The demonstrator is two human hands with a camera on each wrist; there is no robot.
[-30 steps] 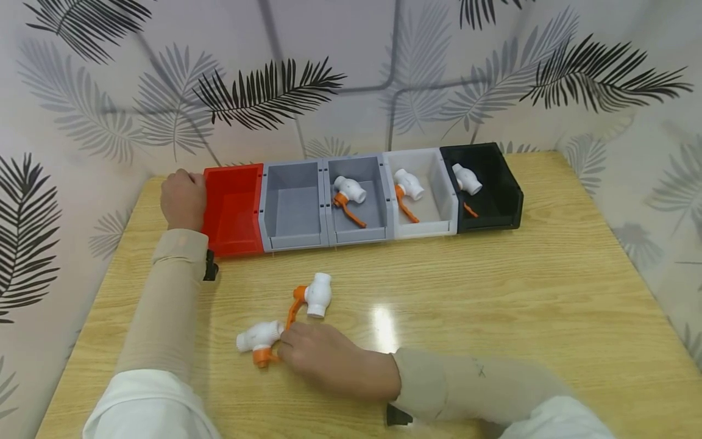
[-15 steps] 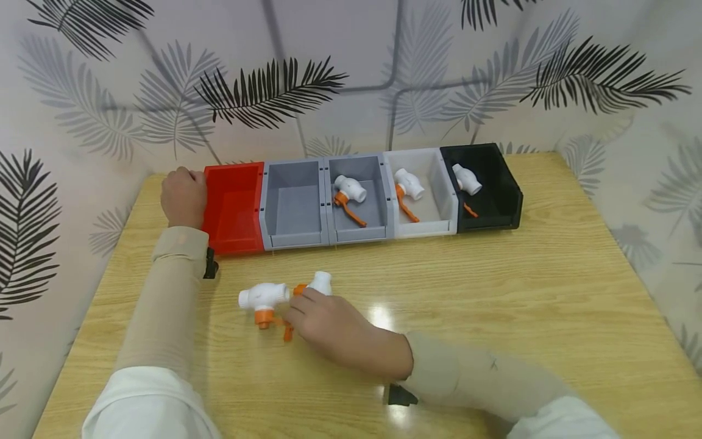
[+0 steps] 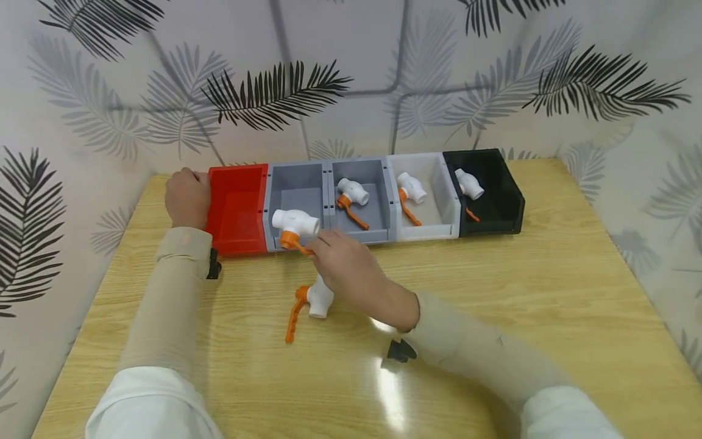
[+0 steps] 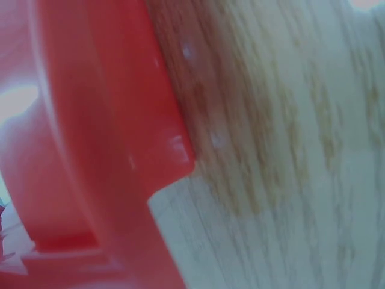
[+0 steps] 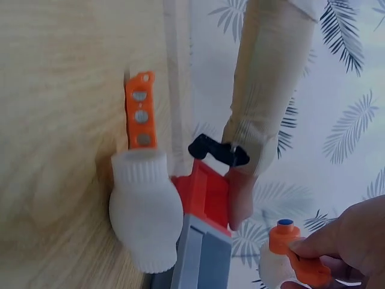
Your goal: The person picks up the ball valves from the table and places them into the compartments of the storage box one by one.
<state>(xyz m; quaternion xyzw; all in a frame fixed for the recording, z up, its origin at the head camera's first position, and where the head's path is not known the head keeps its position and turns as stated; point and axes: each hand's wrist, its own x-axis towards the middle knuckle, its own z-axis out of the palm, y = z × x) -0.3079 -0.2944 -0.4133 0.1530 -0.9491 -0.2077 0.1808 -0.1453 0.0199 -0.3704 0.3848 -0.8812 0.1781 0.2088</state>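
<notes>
My right hand point(image 3: 351, 271) pinches the orange lever of a white plastic ball valve point(image 3: 296, 223). This valve hangs over the front of the left grey bin point(image 3: 298, 175), its body pointing left and right. In the right wrist view my thumb presses on its orange lever point(image 5: 310, 271). Below the hand, a second ball valve point(image 3: 320, 300) lies on the table, its lever toward me and its upper end partly hidden by the hand. My left hand point(image 3: 188, 198) grips the left side of the red bin point(image 3: 238, 210) with curled fingers, partly hidden from the head camera.
The bins stand joined in a row at the back of the wooden table point(image 3: 521, 317). One ball valve lies in each of the right grey bin point(image 3: 375, 177), the white bin point(image 3: 436, 210) and the black bin point(image 3: 496, 201). A leaf-patterned cloth point(image 3: 362, 73) hangs behind.
My right hand has lifted the ball valve by its lever from the table, carrying it forward and right to the left grey bin. The left hand has stayed at the red bin.
</notes>
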